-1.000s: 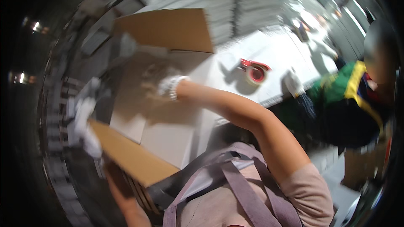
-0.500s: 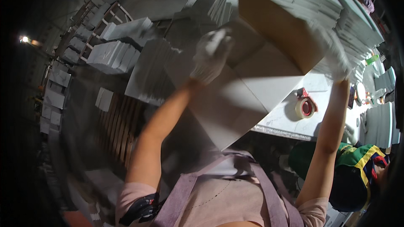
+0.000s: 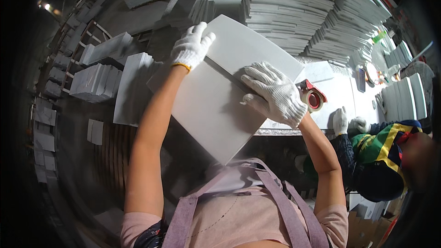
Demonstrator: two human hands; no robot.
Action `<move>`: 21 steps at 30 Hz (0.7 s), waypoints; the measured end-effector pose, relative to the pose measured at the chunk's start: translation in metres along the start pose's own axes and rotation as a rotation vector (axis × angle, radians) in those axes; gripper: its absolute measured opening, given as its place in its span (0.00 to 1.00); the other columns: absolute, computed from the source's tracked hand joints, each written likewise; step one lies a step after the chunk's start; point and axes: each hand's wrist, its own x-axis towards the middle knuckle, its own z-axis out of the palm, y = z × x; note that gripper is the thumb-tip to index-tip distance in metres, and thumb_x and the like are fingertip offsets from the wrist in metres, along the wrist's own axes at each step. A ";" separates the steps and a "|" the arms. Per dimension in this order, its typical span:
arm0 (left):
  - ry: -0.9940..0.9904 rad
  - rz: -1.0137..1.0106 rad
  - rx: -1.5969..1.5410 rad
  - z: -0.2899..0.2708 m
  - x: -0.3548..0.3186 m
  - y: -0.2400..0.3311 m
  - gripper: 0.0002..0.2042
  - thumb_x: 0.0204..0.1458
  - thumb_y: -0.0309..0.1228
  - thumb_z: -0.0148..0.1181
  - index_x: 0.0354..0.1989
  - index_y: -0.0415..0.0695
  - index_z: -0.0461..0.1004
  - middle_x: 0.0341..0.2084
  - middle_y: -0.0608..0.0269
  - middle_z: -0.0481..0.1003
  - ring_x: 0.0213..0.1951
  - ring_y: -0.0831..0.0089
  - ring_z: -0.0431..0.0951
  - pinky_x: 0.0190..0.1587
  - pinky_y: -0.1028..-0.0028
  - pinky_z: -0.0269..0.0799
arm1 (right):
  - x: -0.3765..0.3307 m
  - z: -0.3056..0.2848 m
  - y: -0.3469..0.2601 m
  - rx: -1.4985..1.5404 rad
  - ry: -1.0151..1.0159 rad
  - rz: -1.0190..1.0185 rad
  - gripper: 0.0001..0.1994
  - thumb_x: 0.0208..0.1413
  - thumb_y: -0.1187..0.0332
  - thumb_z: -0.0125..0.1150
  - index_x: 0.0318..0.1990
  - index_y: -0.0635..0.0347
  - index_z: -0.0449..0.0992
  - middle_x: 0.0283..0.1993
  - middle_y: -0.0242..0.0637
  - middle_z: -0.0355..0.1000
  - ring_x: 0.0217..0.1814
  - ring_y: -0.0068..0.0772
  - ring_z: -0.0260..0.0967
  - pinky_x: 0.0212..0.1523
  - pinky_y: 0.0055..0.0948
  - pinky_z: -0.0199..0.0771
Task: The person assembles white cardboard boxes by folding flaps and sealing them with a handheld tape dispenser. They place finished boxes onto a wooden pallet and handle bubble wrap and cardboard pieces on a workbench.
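A white cardboard box stands in front of me, its two top flaps folded down with a narrow seam between them. My left hand, in a white knit glove with a yellow cuff, rests at the box's far left edge where the seam ends, fingers extended. Lying flat with spread fingers, my right hand in a white glove presses on the flaps beside the seam's right part. A red tape dispenser with a roll of tape sits on the white worktable, just right of that hand.
Tall stacks of pale slabs rise beyond the box. More slabs stand to the left, near a slatted wooden pallet. At right, a person in a green and yellow vest has gloved hands at the table. A phone lies farther back.
The raised brown-inside flap has folded down, closing the box top. My right hand has come left and down onto the flaps; my left hand has shifted to the far left edge.
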 end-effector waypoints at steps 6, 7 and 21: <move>0.258 0.157 -0.164 -0.012 -0.001 0.001 0.23 0.67 0.51 0.56 0.59 0.49 0.79 0.57 0.50 0.79 0.58 0.49 0.79 0.59 0.54 0.76 | -0.019 -0.019 0.005 0.030 -0.004 0.169 0.25 0.55 0.61 0.70 0.62 0.50 0.79 0.66 0.42 0.74 0.72 0.45 0.68 0.75 0.49 0.64; 0.362 0.264 -0.173 -0.018 -0.006 0.002 0.21 0.67 0.49 0.58 0.57 0.47 0.80 0.54 0.49 0.80 0.55 0.48 0.80 0.58 0.54 0.76 | -0.027 -0.022 0.004 0.011 0.054 0.200 0.24 0.59 0.61 0.68 0.62 0.55 0.78 0.66 0.45 0.73 0.73 0.50 0.67 0.73 0.50 0.66; -1.011 0.026 0.132 -0.245 -0.030 0.068 0.21 0.63 0.43 0.63 0.53 0.38 0.83 0.37 0.55 0.85 0.40 0.70 0.84 0.45 0.72 0.80 | 0.030 -0.003 -0.027 0.209 -0.032 0.018 0.21 0.65 0.58 0.65 0.64 0.50 0.77 0.65 0.39 0.76 0.55 0.41 0.81 0.52 0.38 0.83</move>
